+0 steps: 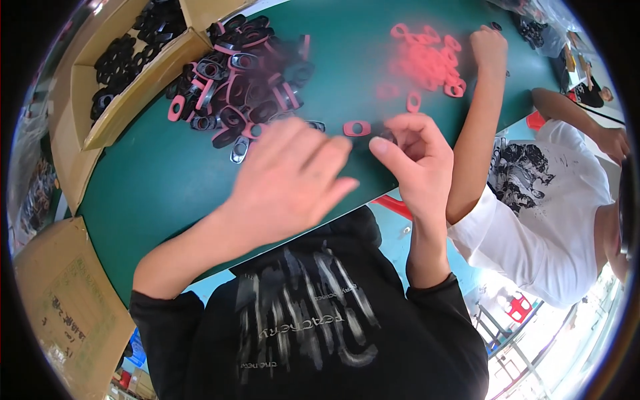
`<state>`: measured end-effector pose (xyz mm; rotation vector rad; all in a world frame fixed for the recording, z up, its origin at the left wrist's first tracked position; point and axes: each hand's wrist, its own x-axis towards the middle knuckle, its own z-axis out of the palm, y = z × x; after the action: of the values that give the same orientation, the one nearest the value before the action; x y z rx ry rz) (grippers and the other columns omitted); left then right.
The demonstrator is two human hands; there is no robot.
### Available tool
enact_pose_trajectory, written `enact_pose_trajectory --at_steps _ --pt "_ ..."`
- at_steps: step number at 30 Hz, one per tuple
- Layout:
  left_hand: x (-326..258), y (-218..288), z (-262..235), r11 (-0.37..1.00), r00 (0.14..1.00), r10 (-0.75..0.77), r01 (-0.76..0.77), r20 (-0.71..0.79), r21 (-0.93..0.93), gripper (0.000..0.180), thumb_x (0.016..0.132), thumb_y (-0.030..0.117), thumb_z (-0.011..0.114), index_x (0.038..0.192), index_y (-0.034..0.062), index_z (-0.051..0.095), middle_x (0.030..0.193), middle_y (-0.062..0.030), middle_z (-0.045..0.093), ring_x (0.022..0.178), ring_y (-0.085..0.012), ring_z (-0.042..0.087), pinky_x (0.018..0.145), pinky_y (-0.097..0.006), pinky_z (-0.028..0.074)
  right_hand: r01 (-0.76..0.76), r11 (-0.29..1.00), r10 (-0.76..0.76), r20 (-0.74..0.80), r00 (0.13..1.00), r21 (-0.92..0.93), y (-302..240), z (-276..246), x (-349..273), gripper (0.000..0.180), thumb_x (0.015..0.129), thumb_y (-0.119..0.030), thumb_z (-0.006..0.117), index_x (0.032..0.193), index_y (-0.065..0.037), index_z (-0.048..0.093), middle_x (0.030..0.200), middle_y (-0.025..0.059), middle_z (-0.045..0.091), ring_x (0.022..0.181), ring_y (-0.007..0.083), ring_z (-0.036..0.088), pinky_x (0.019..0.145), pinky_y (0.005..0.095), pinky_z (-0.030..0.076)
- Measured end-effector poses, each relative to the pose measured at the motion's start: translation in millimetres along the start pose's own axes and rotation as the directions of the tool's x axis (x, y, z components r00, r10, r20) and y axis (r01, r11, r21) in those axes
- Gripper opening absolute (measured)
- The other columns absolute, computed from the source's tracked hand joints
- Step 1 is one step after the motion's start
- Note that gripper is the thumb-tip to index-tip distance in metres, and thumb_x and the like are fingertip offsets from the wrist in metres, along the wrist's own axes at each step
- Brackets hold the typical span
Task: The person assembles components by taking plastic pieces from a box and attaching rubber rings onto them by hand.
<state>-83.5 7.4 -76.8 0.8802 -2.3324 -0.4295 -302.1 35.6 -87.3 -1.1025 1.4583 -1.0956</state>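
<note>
My right hand (421,160) pinches a small dark ring-shaped piece (385,137) between thumb and fingers, just above the green table. The piece is partly hidden by the fingertips. My left hand (287,177), slightly blurred, hovers palm down over the table's near side, thumb and fingers apart, with nothing visible in it. Between the hands, a flat pink ring with two end tabs (357,133) lies on the table. Beyond my left hand spreads a pile of black and pink ring parts (250,87), some with shiny dark faces. Another single pink ring (414,102) lies beyond my right hand.
A heap of pink rings (427,61) lies at the far right, partly hazy. An open cardboard box (133,87) with black parts stands at the left; another carton (70,307) is below it. A co-worker in a white shirt (543,220) rests a hand (490,50) by the heap.
</note>
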Motion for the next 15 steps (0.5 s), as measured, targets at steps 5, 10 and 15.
enact_pose_trajectory --at_steps 5,10,15 --pt "22.0 -0.7 32.7 0.990 0.980 0.127 -0.134 -0.156 -0.037 0.045 0.071 0.012 0.089 0.107 -0.0007 0.065 0.093 -0.0105 0.064 0.080 -0.0285 0.060 0.070 -0.041 0.048 -0.012 0.760 -0.009 0.030 1.000 0.650 12.0 19.6 -9.8 0.021 0.096 -0.002 0.073 0.102 0.002 0.054 0.106 0.0120 0.068 0.084 0.0155 0.071 0.075 0.0282 0.061" --pt "32.9 -19.4 27.8 0.985 0.986 0.167 -0.168 -0.023 -0.048 0.036 0.077 0.010 0.084 0.106 -0.0027 0.067 0.091 -0.0098 0.063 0.081 -0.0293 0.060 0.073 -0.040 0.048 -0.082 0.874 0.056 0.068 0.996 0.478 12.7 -1.3 -3.6 0.012 0.100 -0.004 0.068 0.106 0.004 0.061 0.100 0.0120 0.070 0.082 0.0165 0.071 0.077 0.0296 0.060" --pt "43.0 -21.1 25.6 0.990 0.974 0.112 -0.126 0.196 0.057 0.039 0.079 0.010 0.082 0.113 -0.0037 0.069 0.097 -0.0103 0.059 0.094 -0.0290 0.057 0.084 -0.040 0.047 0.177 0.959 -0.107 -0.296 0.949 0.223 17.8 -12.6 6.1 0.013 0.099 -0.009 0.071 0.104 0.002 0.065 0.086 0.0045 0.069 0.074 0.0089 0.065 0.068 0.0227 0.052"
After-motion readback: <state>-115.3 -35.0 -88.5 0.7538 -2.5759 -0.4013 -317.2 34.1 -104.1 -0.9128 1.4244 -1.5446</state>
